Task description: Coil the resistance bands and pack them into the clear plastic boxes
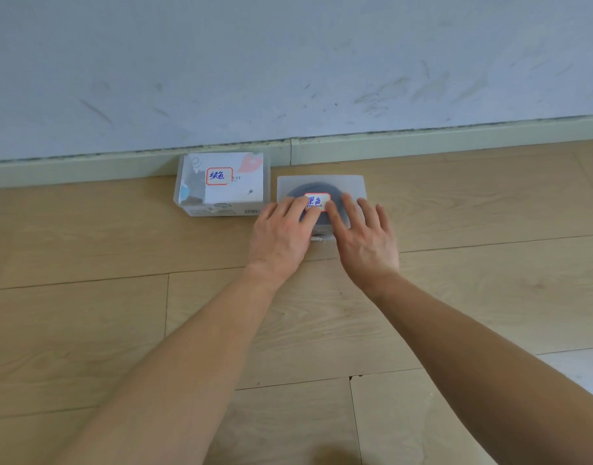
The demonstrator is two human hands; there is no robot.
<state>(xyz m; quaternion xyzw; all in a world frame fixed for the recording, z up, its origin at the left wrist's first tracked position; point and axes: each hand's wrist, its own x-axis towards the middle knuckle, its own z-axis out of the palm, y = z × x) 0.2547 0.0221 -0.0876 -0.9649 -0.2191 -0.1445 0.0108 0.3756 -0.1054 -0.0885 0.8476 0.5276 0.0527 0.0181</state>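
Band (316,188), dark and coiled, shows through the shut clear box (321,180), whose lid left hand (280,236) and right hand (365,239) press with flat fingers.

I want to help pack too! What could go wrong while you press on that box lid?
The dark coiled band looks domed under the lid, so the lid might not snap down, or could spring open. The left hand and right hand both press flat on it; pushing hard might slide the box along the smooth wooden floor into the other box beside it.
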